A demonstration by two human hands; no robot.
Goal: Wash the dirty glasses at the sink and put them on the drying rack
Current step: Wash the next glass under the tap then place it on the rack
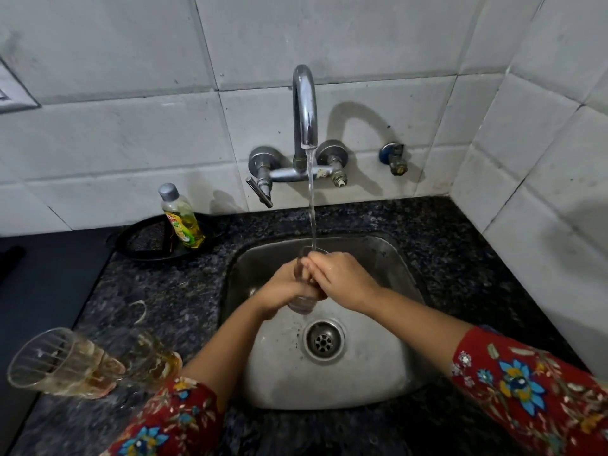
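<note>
Glass (302,291) upright over sink (378,373) centre, under tap (306,103) stream. Left hand (283,287) wraps its body; right hand (342,278) fingers curl over rim. Dirty glasses (75,363) at counter's (171,291) front-left edge.

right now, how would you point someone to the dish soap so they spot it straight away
Start at the steel sink and look to its left along the dark granite counter, toward the tiled wall. There a black tray holds the dish soap bottle. It is the only thing standing there: clear, filled with yellow liquid, with a grey cap and a green and red label.
</note>
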